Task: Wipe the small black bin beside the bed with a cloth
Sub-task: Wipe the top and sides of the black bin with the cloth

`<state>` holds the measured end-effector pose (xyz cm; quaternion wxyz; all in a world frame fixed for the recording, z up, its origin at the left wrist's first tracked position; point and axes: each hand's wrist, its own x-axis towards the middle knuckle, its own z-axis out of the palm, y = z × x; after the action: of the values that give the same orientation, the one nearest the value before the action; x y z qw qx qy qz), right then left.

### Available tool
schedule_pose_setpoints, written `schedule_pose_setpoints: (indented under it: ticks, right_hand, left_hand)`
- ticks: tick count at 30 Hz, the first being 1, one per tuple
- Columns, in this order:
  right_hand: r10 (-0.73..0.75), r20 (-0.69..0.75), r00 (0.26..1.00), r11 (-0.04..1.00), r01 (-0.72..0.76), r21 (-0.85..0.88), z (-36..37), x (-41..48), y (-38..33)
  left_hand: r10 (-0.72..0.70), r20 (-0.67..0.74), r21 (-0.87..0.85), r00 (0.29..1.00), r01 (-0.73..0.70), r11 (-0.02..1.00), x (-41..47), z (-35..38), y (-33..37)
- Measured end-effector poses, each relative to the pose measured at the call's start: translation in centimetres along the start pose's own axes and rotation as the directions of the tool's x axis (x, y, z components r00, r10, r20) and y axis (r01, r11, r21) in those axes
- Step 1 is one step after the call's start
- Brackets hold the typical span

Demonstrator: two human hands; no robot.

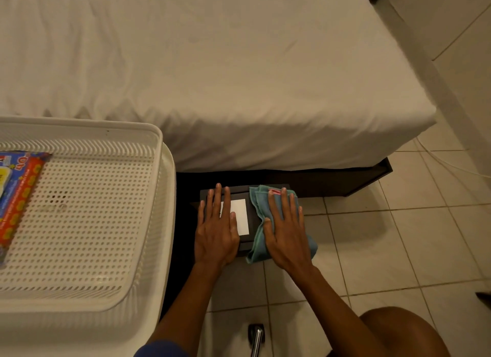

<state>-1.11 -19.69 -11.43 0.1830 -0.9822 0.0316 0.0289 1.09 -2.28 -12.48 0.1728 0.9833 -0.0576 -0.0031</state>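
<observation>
One small black bin point(253, 197) sits on the tiled floor point(398, 237) in the lower middle of the frame, just below the dark base of the one bed point(239, 77), whose white sheet fills the upper part of the picture. Two bare hands lie on the bin's top. The left hand point(216, 229) is flat and spread, palm down, fingers pointing toward the top of the frame, gripping nothing; it partly covers one white rectangular label point(243, 216) on the bin's top. The right hand point(285, 231) is likewise flat with fingers extended, pressing one teal cloth point(259, 205) against the right part of the bin's top; it is not curled around the cloth but lies on it. The cloth is folded and rumpled, with a small red tag point(275, 192) showing at its upper edge near the fingertips, and its lower end hangs past the bin's near right edge. Both forearms reach up from the bottom of the frame, a bit of blue sleeve point(162, 350) showing at the bottom edge by the left arm. One bare knee point(401, 330) shows in the lower right corner. At the left of the frame stands one white perforated plastic basket point(87, 223), holding one colourful printed packet point(18, 186) at its left side. One shiny metal object point(256, 336), too unclear to identify, stands at the bottom middle of the frame on the tiles
</observation>
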Motion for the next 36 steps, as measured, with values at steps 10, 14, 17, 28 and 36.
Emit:
schedule_pose_setpoints:
  ticks: [10,14,17,28,36]
  right_hand:
    - [0.013,-0.017,1.0,0.998,-0.012,0.054,0.5,0.3,0.0]
    - [0.024,-0.009,1.0,0.992,-0.023,0.124,-0.3,2.4,0.7]
    - [0.05,-0.026,0.998,0.991,-0.046,0.129,0.1,0.4,0.2]
    - [-0.051,-0.027,0.998,0.995,0.053,0.079,0.0,2.6,-0.3]
    - [0.013,-0.058,0.998,0.998,-0.009,0.065,0.4,1.7,-1.1]
  left_hand:
    - [0.037,0.02,0.034,0.999,-0.038,0.999,0.2,0.1,-0.2]
    - [0.032,0.025,0.027,0.999,-0.032,0.999,0.3,0.1,-0.1]
    - [0.012,0.028,0.014,1.0,-0.012,1.0,0.3,0.0,0.0]
    - [0.037,0.039,0.031,0.999,-0.038,0.999,0.1,0.0,-0.1]
    - [0.015,0.041,0.025,0.999,-0.016,1.0,0.4,0.0,0.1]
